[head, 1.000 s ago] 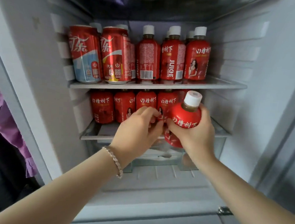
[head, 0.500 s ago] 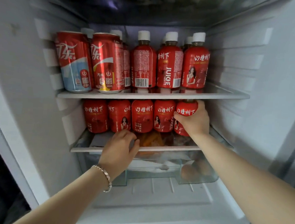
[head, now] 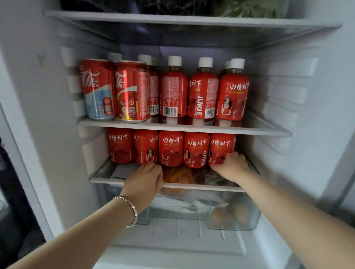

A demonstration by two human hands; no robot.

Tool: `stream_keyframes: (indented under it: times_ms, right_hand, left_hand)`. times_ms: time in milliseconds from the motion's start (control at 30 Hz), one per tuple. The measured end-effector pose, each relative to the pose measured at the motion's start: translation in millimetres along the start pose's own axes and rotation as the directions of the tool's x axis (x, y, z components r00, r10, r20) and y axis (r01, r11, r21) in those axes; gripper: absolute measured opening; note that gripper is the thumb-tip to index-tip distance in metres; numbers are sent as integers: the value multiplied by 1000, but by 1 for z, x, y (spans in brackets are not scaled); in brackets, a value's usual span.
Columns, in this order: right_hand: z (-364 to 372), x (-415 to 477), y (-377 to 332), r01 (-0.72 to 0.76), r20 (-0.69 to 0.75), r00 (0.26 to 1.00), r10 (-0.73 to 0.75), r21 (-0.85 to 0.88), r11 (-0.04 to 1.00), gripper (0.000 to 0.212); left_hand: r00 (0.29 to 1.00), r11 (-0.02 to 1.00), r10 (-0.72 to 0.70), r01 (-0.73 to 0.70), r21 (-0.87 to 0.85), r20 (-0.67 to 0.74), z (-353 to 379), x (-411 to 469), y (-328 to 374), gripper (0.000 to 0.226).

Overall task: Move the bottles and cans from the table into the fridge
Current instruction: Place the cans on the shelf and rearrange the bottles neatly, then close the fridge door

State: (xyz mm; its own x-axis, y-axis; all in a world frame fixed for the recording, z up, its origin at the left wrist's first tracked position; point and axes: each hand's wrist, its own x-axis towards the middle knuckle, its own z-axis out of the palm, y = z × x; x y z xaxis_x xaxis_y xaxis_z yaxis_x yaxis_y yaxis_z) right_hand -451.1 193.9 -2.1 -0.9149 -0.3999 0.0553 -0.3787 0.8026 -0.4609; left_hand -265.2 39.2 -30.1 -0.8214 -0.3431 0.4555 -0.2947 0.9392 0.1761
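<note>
The fridge (head: 50, 128) stands open, and both of the person's arms reach into it toward the lower shelf (head: 101, 181). Five red juice bottles stand upright there in a tight row, side by side. The right hand (head: 231, 167) is at the rightmost bottle (head: 221, 146). Its fingers (head: 237, 156) are curled against the bottle's lower right side and the thumb comes round the front of the base, so the hand holds the bottle low down while it stands on the glass. The bottle's cap is hidden behind the edge of the upper shelf (head: 264, 131). The bottle touches its neighbour in the row, and the other four bottles (head: 171, 148) run off to the left of it. The left hand (head: 144, 179), with a bracelet (head: 131, 211) on its wrist, lies palm down on the front of the lower shelf. Its fingers are stretched forward and loosely spread, with the tips just in front of the bases of the second and third bottles. It has hold of nothing. On the upper shelf two cola cans (head: 115, 91) stand at the left, with white-capped juice bottles (head: 202, 94) beside and behind them. Under the lower shelf's glass an orange packet (head: 177, 176) shows through. Below that is a clear drawer (head: 250, 219) with some pale round things in it that I cannot make out. Leafy greens (head: 249, 5) sit on the top shelf (head: 177, 19).
</note>
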Motion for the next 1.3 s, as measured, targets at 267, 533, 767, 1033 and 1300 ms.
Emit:
stream_keyframes:
  times_ms: [267,533,767,1033,1300]
  right_hand:
    - [-24,-106,-11,141,93,988,-126,-179,974,31]
    - [-41,-270,13,216,15,976,-216,-149,965,26]
    - [-84,-405,78,147,-209,956,-207,-269,952,27]
    - [-177,-519,191,-31,-550,802,-235,-430,902,36]
    - [-263,-587,336,-67,-864,490,-112,-165,984,35]
  left_hand:
    - [989,990,-65,47,136,131,-59,-39,36,18]
    - [967,976,-92,40,215,238,-100,-137,54,28]
    - [960,992,28,-62,112,278,-130,-213,137,27]
    - [959,988,110,-134,77,261,-145,-279,259,32]
    - [971,999,44,-41,-18,234,-135,-329,378,15]
